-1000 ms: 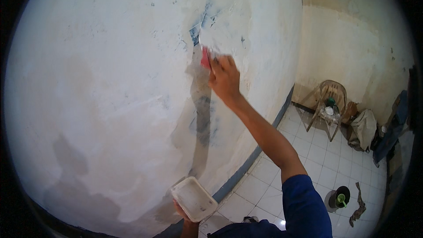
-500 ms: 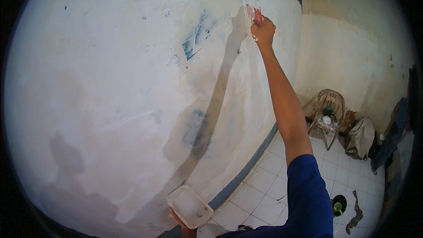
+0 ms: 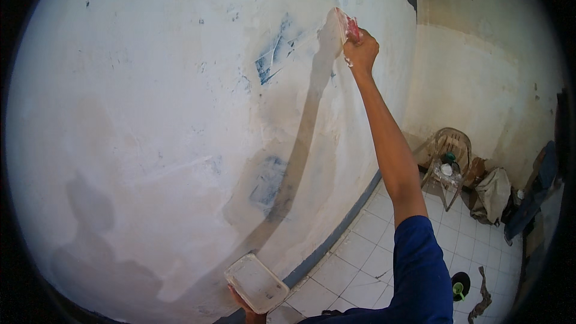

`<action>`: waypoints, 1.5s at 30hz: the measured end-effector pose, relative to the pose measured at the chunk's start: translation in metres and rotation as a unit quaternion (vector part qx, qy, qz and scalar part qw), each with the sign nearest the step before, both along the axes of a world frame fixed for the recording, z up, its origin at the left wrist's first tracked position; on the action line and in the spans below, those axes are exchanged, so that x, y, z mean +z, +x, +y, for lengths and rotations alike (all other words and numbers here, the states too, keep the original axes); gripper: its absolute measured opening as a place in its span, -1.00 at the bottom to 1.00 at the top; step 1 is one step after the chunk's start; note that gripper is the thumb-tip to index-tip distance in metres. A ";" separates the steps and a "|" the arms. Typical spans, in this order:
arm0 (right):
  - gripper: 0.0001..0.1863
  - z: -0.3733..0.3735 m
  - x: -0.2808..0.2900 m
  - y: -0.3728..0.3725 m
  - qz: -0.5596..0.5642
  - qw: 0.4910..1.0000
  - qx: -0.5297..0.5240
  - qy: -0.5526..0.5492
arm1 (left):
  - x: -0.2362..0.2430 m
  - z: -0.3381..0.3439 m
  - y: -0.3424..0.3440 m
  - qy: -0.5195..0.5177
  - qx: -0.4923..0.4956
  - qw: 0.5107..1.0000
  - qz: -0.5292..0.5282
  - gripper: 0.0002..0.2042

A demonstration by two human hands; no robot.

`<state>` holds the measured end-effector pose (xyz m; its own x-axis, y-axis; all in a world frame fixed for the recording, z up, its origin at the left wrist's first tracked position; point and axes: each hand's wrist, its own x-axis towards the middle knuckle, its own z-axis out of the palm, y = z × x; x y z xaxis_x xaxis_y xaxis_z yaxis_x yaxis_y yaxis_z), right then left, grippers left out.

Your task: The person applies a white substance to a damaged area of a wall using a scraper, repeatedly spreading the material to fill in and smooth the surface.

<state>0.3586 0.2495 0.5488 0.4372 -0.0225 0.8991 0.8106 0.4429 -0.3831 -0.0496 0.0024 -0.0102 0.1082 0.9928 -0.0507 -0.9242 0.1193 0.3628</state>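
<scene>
High on the wall, my right hand grips a putty knife with a red, white-smeared handle. Its blade edge lies at the wall surface, and white paste clings to my hand near the wrist. Low down, my left hand holds a shallow, clear plastic tub by its side, the tub tilted toward me with pale residue inside. The wall is whitish, with a bare bluish patch left of the knife and a grey-blue patch lower down.
A plastic chair with bags and a green item on it stands in the far corner. Beside it lie a beige sack and dark cloths. On the tiled floor are a black bowl with something green and a dark rag strip.
The putty knife has shifted only slightly on the wall, its blade now turned more edge-on. The view has moved a little; the tub stays in my left hand.
</scene>
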 end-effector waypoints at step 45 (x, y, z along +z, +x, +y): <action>-0.93 -0.003 -0.038 -0.056 -0.192 0.978 -0.066 0.038 | 0.002 -0.038 0.018 -0.067 -0.061 0.996 0.028 -0.19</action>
